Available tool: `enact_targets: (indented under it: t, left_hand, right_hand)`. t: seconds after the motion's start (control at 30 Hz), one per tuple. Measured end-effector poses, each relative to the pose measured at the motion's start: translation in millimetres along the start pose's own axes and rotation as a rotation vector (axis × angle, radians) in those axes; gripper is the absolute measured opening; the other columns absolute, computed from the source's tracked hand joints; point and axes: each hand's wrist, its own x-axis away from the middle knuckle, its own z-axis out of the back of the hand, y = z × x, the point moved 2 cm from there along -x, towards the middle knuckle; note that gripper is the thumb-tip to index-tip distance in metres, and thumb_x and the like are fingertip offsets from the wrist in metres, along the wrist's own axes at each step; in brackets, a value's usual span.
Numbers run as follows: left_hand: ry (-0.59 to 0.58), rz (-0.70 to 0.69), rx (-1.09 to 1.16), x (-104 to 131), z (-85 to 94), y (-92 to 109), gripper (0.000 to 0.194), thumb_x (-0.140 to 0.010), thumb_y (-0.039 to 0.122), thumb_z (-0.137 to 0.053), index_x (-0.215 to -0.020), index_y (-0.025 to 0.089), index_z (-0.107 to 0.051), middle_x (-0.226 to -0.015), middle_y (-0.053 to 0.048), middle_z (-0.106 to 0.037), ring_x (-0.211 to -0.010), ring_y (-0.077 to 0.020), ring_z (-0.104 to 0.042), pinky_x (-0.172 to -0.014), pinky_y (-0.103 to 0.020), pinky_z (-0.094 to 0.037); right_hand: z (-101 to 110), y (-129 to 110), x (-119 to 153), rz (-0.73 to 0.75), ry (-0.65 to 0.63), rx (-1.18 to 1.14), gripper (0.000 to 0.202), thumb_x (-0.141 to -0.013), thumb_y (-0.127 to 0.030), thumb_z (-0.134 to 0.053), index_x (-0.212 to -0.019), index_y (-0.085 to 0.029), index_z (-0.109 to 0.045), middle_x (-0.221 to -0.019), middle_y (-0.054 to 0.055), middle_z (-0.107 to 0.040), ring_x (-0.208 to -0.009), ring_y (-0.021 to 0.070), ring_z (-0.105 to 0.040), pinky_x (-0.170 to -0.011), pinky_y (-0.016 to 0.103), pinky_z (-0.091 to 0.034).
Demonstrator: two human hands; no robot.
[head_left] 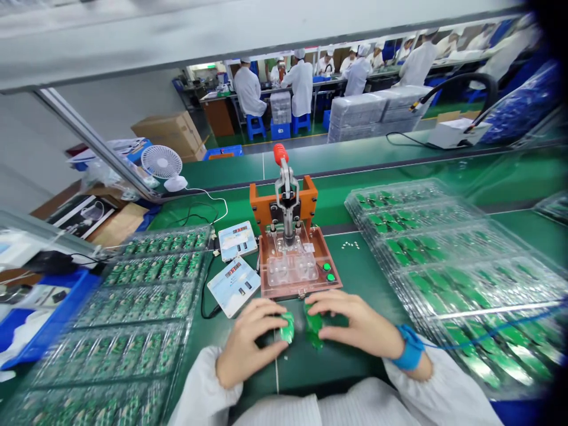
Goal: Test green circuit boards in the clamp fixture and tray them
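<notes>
In the head view, my left hand (255, 338) is closed, fingertips and thumb at the edges of a small green circuit board (288, 329). Across from it, my right hand (357, 324), with a blue wrist strap (408, 348), grips a second green board (315, 331) between thumb and fingers. That board looks blurred, and I cannot tell whether it is one piece or two. Just beyond both hands stands a clamp fixture (284, 201) with a red-tipped lever, an orange frame and a clear plate (290, 269). Two green buttons (328, 273) sit on its right side.
Stacked clear trays of green boards stand left (133, 313) and right (421, 260). Two white meter boxes (234, 286) lie left of the fixture. Small white bits (350, 245) lie to its right. A fan (162, 163) is at back left; people in white work beyond.
</notes>
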Motion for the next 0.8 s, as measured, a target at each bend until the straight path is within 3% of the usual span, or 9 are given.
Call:
enact_targets:
  t: [0.13, 0.3, 0.43, 0.8]
  left_hand:
    - [0.19, -0.038, -0.177, -40, 25.4, -18, 0.013, -0.092, 0.023, -0.073, -0.105, 0.021, -0.075, -0.117, -0.008, -0.074, -0.113, -0.0255, -0.063, -0.101, -0.047, -0.052]
    - [0.175, -0.065, -0.226, -70, 20.6, -41, 0.014, -0.091, 0.023, -0.074, -0.105, 0.019, -0.075, -0.118, -0.009, -0.075, -0.116, -0.0272, -0.061, -0.103, -0.049, -0.051]
    - [0.142, -0.056, -0.225, -72, 13.6, -45, 0.014, -0.09, 0.023, -0.074, -0.104, 0.02, -0.075, -0.119, -0.008, -0.075, -0.117, -0.0277, -0.06, -0.104, -0.05, -0.05]
    - [0.201, -0.052, -0.278, -68, 4.4, -40, 0.01, -0.093, 0.022, -0.067, -0.103, 0.02, -0.07, -0.122, -0.007, -0.072, -0.128, -0.0302, -0.055, -0.107, -0.052, -0.047]
  right_hand:
    - [29, 15, -28, 0.037, 0.233, 0.149, 0.025, -0.096, -0.04, -0.069, -0.117, -0.027, -0.072, -0.129, 0.007, -0.074, -0.12, 0.026, -0.067, -0.106, 0.048, -0.055]
    - [29, 39, -62, 0.069, 0.234, 0.181, 0.024, -0.092, -0.037, -0.074, -0.114, -0.025, -0.073, -0.125, 0.008, -0.075, -0.119, 0.0272, -0.065, -0.107, 0.051, -0.054]
    - [22, 40, -65, 0.081, 0.218, 0.206, 0.025, -0.091, -0.034, -0.075, -0.114, -0.026, -0.073, -0.126, 0.007, -0.074, -0.122, 0.0273, -0.063, -0.107, 0.05, -0.053]
    - [9, 39, -61, 0.093, 0.279, 0.305, 0.022, -0.093, -0.032, -0.07, -0.114, -0.025, -0.072, -0.129, 0.008, -0.074, -0.128, 0.0323, -0.058, -0.109, 0.058, -0.05]
